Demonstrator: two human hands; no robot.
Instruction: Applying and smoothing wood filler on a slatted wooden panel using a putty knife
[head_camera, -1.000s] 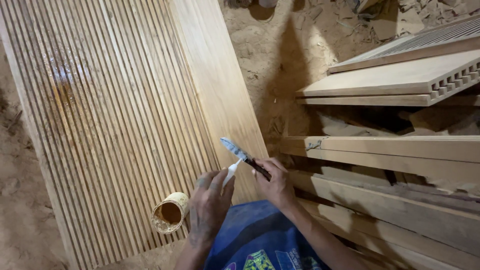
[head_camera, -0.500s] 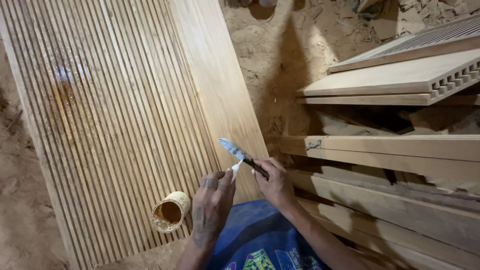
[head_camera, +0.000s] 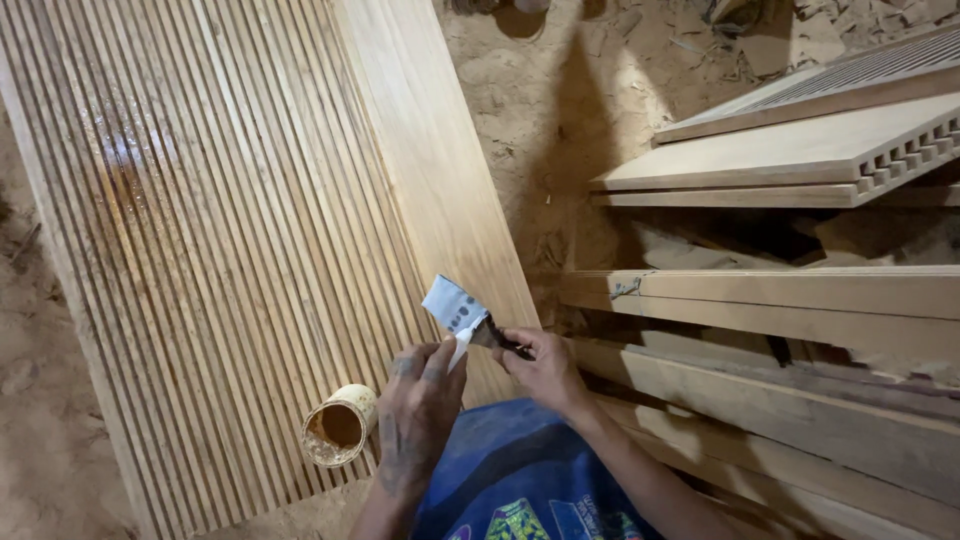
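Observation:
My right hand (head_camera: 540, 368) grips the dark handle of a putty knife (head_camera: 455, 306), its wide metal blade tilted up and to the left over the panel's smooth edge. My left hand (head_camera: 418, 408) sits just below the blade, fingertips pinching its lower edge, where a white smear shows. Beneath both hands lies a long ribbed wooden panel (head_camera: 230, 230) running away from me. A small round can (head_camera: 338, 427) with brown filler inside lies tipped on the panel, just left of my left hand.
Stacked wooden boards and slotted panels (head_camera: 790, 160) fill the right side. More planks (head_camera: 780, 400) lie close to my right arm. Sawdust-covered ground (head_camera: 560, 110) shows between panel and stacks. A wet glossy patch (head_camera: 125, 165) marks the panel's far left.
The blade has turned so that more of its flat face shows. My left fingers have closed in on its lower edge. Both hands stay in the same spot.

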